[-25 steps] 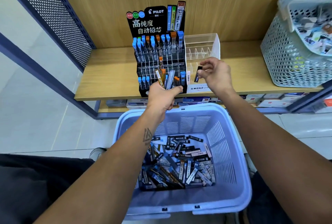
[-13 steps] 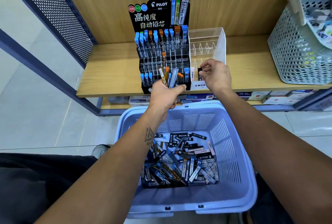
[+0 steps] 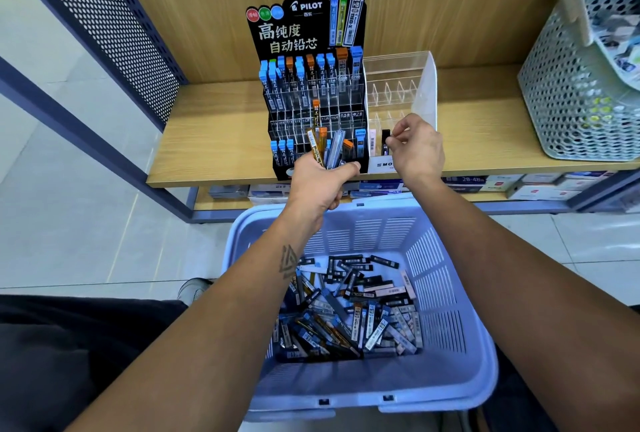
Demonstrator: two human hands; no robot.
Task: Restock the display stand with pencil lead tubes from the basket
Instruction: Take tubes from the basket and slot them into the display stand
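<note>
The biggest risk, as I judge it, sits with the basket [image 3: 446, 345] below the stand [image 3: 311, 92]: it seems to rest on the person's lap, and a lean toward the shelf [image 3: 214, 141] could tip it and spill the loose tubes [image 3: 349, 310] onto the tiled floor [image 3: 86, 224]. Next, the left hand [image 3: 320, 182], just in front of the stand's lowest row, is clamped round a fanned bundle [image 3: 329, 151] of tubes; a slack grip would drop several. Smallest, the right hand [image 3: 415, 151], right of the stand, pinches a black tube [image 3: 385, 141] at the front of the clear case [image 3: 398, 96]; set askew, it could topple. The wooden shelf has a mesh side panel [image 3: 114, 16] left of the stand and a grey hamper [image 3: 581, 92] well to its right.
</note>
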